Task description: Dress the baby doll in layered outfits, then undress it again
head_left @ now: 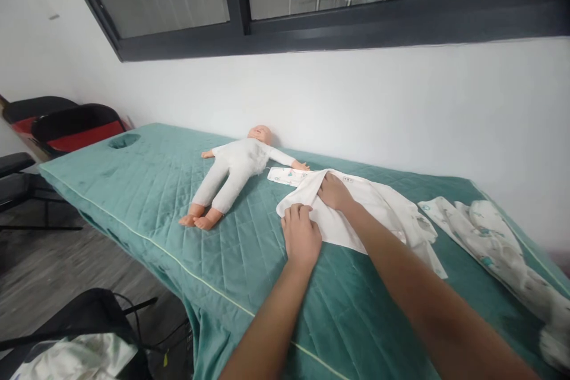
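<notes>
A white baby garment (374,214) lies spread on the teal quilted bed (178,214). My left hand (300,234) rests on its near left edge with the fingers curled onto the cloth. My right hand (335,193) lies flat on the garment a little farther back, fingers stretched toward its folded upper edge. A baby doll (236,169) in a white suit lies on its back to the left of the garment, arms spread, head toward the wall. One of its hands almost touches the garment's printed edge (287,176).
A second printed white cloth (494,249) lies crumpled at the bed's right end. The bed has a face hole (123,141) at its left end. Red and black chairs (66,122) stand at the far left. A black bag (84,332) with cloth sits on the floor.
</notes>
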The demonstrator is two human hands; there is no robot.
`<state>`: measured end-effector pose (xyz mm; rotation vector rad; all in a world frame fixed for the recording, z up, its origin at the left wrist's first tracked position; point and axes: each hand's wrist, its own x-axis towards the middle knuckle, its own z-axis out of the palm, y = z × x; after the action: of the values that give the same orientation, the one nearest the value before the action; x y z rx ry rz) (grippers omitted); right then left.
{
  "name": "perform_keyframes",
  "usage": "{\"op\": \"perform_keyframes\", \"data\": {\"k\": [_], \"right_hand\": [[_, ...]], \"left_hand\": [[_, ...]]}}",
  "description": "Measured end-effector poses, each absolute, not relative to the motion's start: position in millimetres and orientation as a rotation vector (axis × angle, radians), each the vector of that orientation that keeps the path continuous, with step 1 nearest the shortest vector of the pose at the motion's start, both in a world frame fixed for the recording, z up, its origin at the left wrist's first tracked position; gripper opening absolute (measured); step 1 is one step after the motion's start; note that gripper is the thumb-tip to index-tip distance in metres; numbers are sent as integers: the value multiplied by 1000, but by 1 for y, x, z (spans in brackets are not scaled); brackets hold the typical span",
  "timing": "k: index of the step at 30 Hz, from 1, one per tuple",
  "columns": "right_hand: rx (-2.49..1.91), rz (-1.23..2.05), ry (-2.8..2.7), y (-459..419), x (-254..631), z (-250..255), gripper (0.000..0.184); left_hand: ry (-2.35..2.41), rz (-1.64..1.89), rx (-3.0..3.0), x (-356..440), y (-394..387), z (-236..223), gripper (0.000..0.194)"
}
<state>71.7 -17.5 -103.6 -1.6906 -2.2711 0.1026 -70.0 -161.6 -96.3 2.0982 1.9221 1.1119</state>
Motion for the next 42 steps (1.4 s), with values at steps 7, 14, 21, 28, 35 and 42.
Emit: {"op": "perform_keyframes", "data": {"k": [7,14,21,28,35,42], "right_hand": [[-1374,154,-2533,-83,65,-97,46],[-943,719,-2632,-172,82,-74,56],[-1637,709,-1672,-181,187,-39,36],[-2214,328,-1519,-145,243,-74,31],[-2061,206,-1625,-146,197,-40,18],[-1784,620,-1570,-129,210,-37,28]], "left_hand": [[1803,1361,1995,-73,-161,-96,20],[1825,1357,2003,-74,-158,-96,22],[1826,1339,2063,-73,-154,-98,22],[1795,1285,2246,-72,-154,-96,22],[1605,1173,2540,-64,-161,-90,25],[1236,698,2699,-33,-152,-90,32]]}}
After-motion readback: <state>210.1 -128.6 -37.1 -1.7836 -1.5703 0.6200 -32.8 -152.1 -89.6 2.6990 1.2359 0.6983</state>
